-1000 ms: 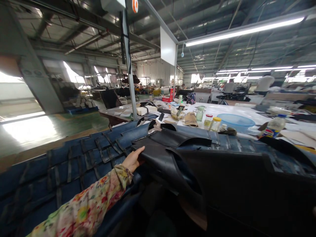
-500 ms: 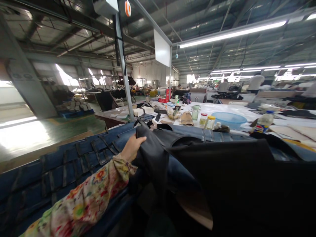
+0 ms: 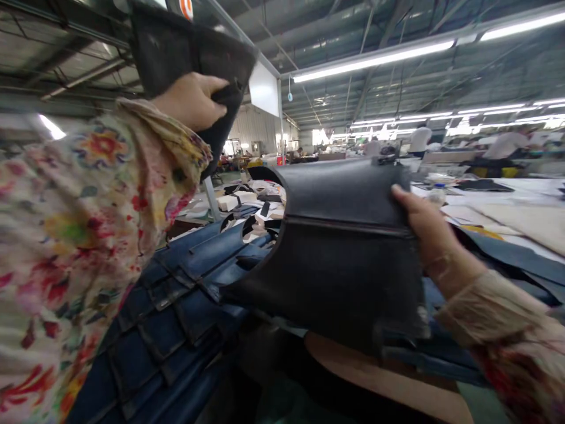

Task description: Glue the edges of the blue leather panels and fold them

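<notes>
High on the left, my left hand (image 3: 194,101) is closed on a black leather-like panel (image 3: 185,47), with the thumb and a finger showing on its near face. My right hand (image 3: 426,235) grips the right edge of another-looking black panel (image 3: 344,265), which has a seam across it and a deep curved cut on its left side. Whether the two black parts join cannot be made out. Below them lie several overlapping dark blue panels with strap-like strips (image 3: 176,294). A tan curved piece (image 3: 388,377) shows under the right panel.
Behind is a long white table (image 3: 481,203) with papers, scraps and a blue-capped bottle (image 3: 438,193). A metal post (image 3: 210,199) stands at the left of the table. Several people (image 3: 420,138) are far off under strip lights.
My left hand has risen up and to the left with a black panel. My right hand has come into view, holding the curved black panel, which is now lifted and spread out.
</notes>
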Motion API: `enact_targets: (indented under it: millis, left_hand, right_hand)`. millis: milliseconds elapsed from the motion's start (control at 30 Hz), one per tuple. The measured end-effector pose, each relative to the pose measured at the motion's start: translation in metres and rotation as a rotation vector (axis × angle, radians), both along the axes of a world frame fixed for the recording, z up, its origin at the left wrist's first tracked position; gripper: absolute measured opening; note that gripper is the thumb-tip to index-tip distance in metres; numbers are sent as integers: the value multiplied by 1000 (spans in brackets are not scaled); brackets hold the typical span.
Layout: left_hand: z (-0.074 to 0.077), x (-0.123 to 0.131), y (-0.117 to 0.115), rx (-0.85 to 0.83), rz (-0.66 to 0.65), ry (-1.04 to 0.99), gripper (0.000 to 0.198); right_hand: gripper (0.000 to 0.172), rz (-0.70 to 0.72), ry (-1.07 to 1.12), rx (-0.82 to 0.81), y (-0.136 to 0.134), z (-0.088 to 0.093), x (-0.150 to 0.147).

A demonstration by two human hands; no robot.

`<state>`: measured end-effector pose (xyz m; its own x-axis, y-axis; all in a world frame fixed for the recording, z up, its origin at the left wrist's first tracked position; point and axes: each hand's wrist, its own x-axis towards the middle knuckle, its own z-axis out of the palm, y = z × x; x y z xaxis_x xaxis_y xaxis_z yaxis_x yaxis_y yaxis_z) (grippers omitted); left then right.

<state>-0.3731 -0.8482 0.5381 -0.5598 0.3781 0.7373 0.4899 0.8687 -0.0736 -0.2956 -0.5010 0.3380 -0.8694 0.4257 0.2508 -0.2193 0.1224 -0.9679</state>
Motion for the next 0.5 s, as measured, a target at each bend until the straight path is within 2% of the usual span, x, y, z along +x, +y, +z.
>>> enact_targets:
  millis: [33,67,100,167,200,233,300,367,433,500]
  left_hand:
    - [-11,-4,7,-64,4,-65,40]
    - [-27,-8,14,-124,7,-147,40]
    - [-49,-11,20,-178,-17,-236,40]
    - [-106,-11,31,-280,-108,-471,39]
    - [-139,-8,35,-342,-231,-555,40]
    - [-172,-4,39,-409,-294,-644,43]
    - [-233,9,45,-533,-293,-779,53]
    - [-281,24,48,-604,-314,-798,59]
    - [-309,36,49,-634,-321,-754,59]
    - [-317,44,47,-634,-288,-717,59]
  right_hand:
    - [52,107,-58,-82,-7,-16,-10]
    - [47,172,-123,-160,-12,-36,-21]
    - [40,173,-195,-189,-15,-58,-31]
    - [32,188,-317,-211,-14,-99,-50]
    - [29,174,-356,-210,-10,-116,-57]
    - [27,157,-386,-203,-4,-129,-62]
    - [30,121,-424,-173,8,-142,-67]
    - [37,118,-445,-126,20,-144,-65]
    - [40,142,-452,-69,26,-140,-60]
    - [41,164,-445,-13,30,-136,-54]
